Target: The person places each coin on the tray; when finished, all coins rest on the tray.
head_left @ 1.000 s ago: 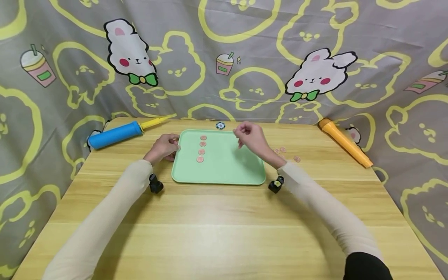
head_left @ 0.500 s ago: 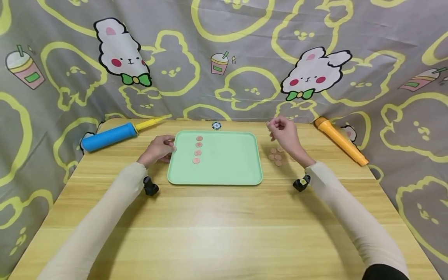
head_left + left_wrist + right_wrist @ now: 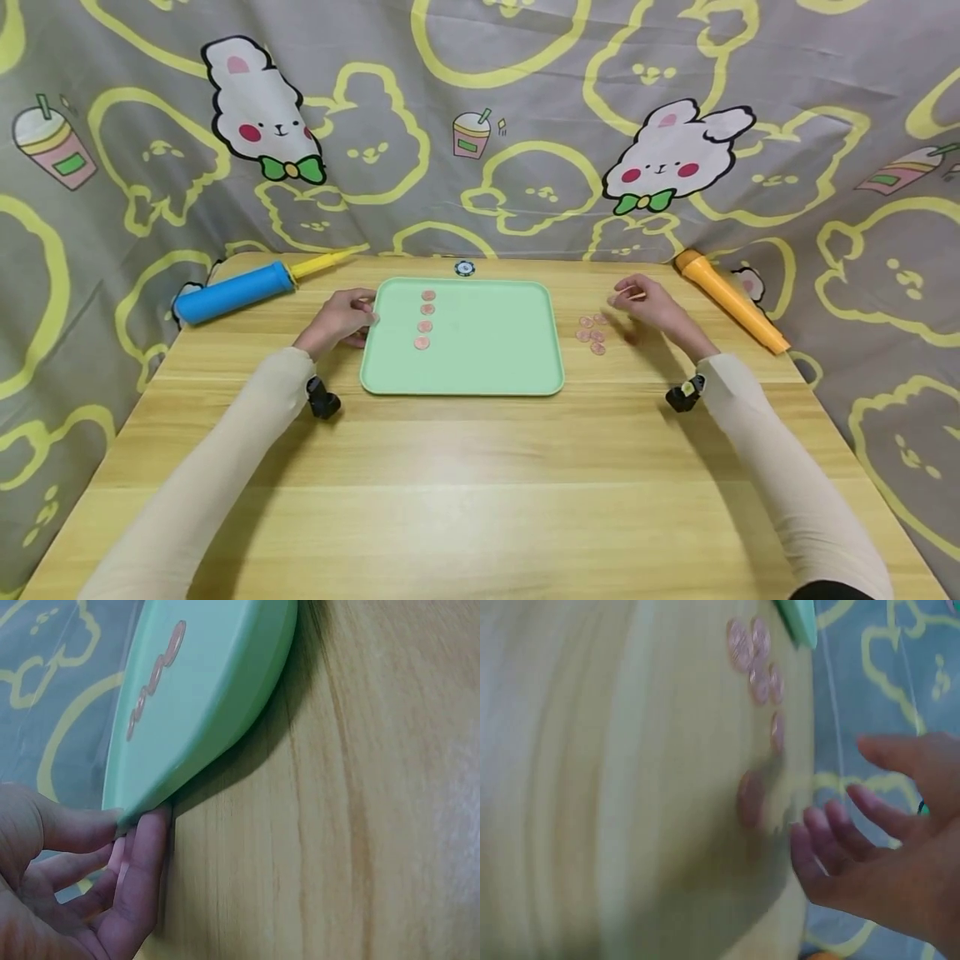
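My left hand (image 3: 336,322) pinches the left edge of a light green tray (image 3: 495,346). In the left wrist view its thumb lies on the rim and the fingers (image 3: 142,877) are underneath. Several copper-coloured coins (image 3: 425,327) lie in a column on the tray's left part. My right hand (image 3: 654,307) is above the table right of the tray, beside several loose coins (image 3: 597,336). The right wrist view shows its thumb and fingers spread apart with nothing between them. One coin (image 3: 751,799) lies in shadow, nearest to those fingers.
A blue pump (image 3: 236,293) with a yellow end lies at the back left. An orange microphone-shaped object (image 3: 731,302) lies at the back right. A dark-edged poker chip (image 3: 465,268) sits behind the tray. A patterned curtain (image 3: 540,108) hangs along the table's back.
My right hand has moved from above the tray to the right, past the loose coins, and lower, and its fingers have spread. The left hand stays on the tray's edge.
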`<state>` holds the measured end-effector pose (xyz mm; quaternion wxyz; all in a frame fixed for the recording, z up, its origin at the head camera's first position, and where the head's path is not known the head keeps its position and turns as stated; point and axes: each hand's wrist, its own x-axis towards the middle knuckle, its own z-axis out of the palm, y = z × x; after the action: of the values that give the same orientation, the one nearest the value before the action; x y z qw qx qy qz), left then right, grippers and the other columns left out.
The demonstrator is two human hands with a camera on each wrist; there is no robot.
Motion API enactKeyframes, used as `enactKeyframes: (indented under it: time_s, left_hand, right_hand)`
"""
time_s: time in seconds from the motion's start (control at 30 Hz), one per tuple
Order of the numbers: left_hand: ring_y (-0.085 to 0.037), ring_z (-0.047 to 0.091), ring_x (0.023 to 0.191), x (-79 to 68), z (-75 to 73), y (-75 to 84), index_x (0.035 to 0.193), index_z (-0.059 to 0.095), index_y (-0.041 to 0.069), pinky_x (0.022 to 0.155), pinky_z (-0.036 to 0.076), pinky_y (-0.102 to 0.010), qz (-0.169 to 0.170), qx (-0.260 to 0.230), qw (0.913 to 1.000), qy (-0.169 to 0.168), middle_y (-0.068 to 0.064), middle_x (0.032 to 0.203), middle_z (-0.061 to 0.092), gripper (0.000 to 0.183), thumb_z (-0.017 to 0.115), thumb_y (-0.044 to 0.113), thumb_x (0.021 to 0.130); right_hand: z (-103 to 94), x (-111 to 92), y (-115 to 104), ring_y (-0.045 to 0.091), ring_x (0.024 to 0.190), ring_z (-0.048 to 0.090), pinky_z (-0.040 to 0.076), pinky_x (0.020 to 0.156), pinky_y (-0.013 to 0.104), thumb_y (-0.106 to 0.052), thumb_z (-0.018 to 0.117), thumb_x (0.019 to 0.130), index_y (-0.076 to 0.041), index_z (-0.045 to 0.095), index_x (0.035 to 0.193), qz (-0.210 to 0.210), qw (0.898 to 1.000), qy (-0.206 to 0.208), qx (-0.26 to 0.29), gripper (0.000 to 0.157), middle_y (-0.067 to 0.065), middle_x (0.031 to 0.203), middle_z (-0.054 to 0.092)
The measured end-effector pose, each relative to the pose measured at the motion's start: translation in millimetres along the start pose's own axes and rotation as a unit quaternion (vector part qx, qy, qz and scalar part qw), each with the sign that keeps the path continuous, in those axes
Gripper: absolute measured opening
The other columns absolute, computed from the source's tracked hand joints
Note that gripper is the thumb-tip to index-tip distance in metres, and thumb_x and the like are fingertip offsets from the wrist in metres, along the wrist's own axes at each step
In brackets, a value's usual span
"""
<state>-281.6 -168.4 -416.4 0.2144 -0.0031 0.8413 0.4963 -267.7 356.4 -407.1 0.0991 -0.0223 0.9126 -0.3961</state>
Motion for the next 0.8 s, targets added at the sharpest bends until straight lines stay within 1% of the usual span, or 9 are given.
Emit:
enactKeyframes:
  time_s: [0.07, 0.13, 0.23, 0.3, 0.4, 0.47, 0.57, 0.7, 0.8]
  left_hand:
    - [-0.026, 0.064, 0.098, 0.4, 0.2, -0.1, 0.165, 0.03, 0.003, 0.074, 0.063, -0.033, -0.002, 0.002, 1.0, 0.001, -0.02, 0.129, 0.05, 0.062, 0.053, 0.007, 0.107]
    - [-0.027, 0.064, 0.099, 0.8, 0.2, -0.5, 0.165, 0.03, 0.004, 0.074, 0.063, -0.032, -0.003, 0.004, 1.0, 0.002, -0.019, 0.129, 0.051, 0.062, 0.052, 0.008, 0.107]
    - [-0.027, 0.064, 0.1, 2.0, 0.2, -1.3, 0.165, 0.031, 0.005, 0.074, 0.062, -0.032, -0.003, 0.006, 1.0, 0.007, -0.019, 0.129, 0.051, 0.061, 0.052, 0.007, 0.107]
    - [-0.027, 0.064, 0.101, 1.8, 0.0, -1.5, 0.165, 0.031, 0.005, 0.074, 0.063, -0.032, -0.003, 0.008, 0.9999, 0.009, -0.02, 0.129, 0.052, 0.061, 0.052, 0.007, 0.107]
    - [-0.028, 0.064, 0.101, 0.6, 0.1, -1.5, 0.165, 0.03, 0.005, 0.075, 0.063, -0.032, -0.003, 0.008, 0.9999, 0.009, -0.02, 0.13, 0.052, 0.062, 0.052, 0.007, 0.107]
    - [-0.028, 0.065, 0.101, -0.9, 0.0, -1.5, 0.165, 0.029, 0.004, 0.076, 0.063, -0.033, -0.002, 0.01, 0.9999, 0.008, -0.021, 0.131, 0.051, 0.062, 0.053, 0.007, 0.107]
    - [-0.028, 0.064, 0.1, -2.1, 0.6, -1.6, 0.165, 0.028, 0.004, 0.076, 0.063, -0.034, -0.002, 0.012, 0.9999, 0.005, -0.022, 0.131, 0.051, 0.063, 0.052, 0.007, 0.107]
    - [-0.027, 0.064, 0.098, -2.1, 1.2, -0.9, 0.165, 0.028, 0.003, 0.076, 0.063, -0.034, 0.003, 0.009, 1.0, -0.001, -0.021, 0.13, 0.052, 0.063, 0.052, 0.007, 0.107]
    - [-0.026, 0.063, 0.096, -2.2, -0.3, 0.0, 0.165, 0.028, 0.003, 0.074, 0.062, -0.034, 0.007, 0.008, 0.9999, -0.003, -0.021, 0.127, 0.053, 0.063, 0.052, 0.007, 0.107]
  right_hand:
    - [-0.4, 0.4, 7.7, 0.036, 0.123, 0.049, 0.043, 0.097, 0.034, -0.026, 0.063, 0.106, 0.007, 0.043, 0.149, 0.009, 0.999, -0.052, 0.005, 0.056, 0.029, 0.141, 0.048]
    - [0.2, 2.3, 14.5, 0.03, 0.11, 0.053, 0.044, 0.092, 0.034, -0.024, 0.065, 0.106, 0.004, 0.043, 0.152, 0.01, 0.995, -0.097, 0.013, 0.059, 0.027, 0.138, 0.047]
    - [2.0, 6.1, 21.1, 0.021, 0.091, 0.051, 0.044, 0.081, 0.031, -0.022, 0.067, 0.105, 0.001, 0.045, 0.153, -0.002, 0.992, -0.126, 0.018, 0.058, 0.021, 0.128, 0.048]
    - [2.3, 8.8, 23.5, 0.021, 0.086, 0.049, 0.044, 0.079, 0.031, -0.019, 0.066, 0.105, 0.001, 0.047, 0.151, -0.013, 0.992, -0.128, 0.016, 0.054, 0.021, 0.123, 0.047]
    - [1.3, 11.5, 24.9, 0.023, 0.097, 0.042, 0.038, 0.084, 0.033, -0.017, 0.062, 0.107, 0.002, 0.049, 0.148, -0.019, 0.992, -0.126, 0.009, 0.047, 0.02, 0.127, 0.04]
    - [1.4, 13.6, 25.4, 0.025, 0.099, 0.039, 0.036, 0.084, 0.033, -0.015, 0.062, 0.107, 0.002, 0.052, 0.143, -0.02, 0.992, -0.124, 0.012, 0.041, 0.019, 0.124, 0.039]
    - [3.1, 16.1, 27.2, 0.023, 0.092, 0.04, 0.04, 0.076, 0.029, -0.016, 0.065, 0.105, -0.002, 0.058, 0.131, -0.031, 0.993, -0.116, 0.011, 0.031, 0.013, 0.109, 0.04]
    - [5.6, 18.0, 30.4, 0.02, 0.08, 0.041, 0.039, 0.068, 0.028, -0.011, 0.069, 0.101, -0.003, 0.062, 0.113, -0.074, 0.992, -0.099, 0.004, 0.016, 0.006, 0.087, 0.042]
    - [6.4, 19.1, 30.1, 0.021, 0.08, 0.04, 0.038, 0.07, 0.028, -0.01, 0.07, 0.1, -0.006, 0.063, 0.107, -0.08, 0.993, -0.091, 0.004, 0.011, 0.004, 0.084, 0.042]
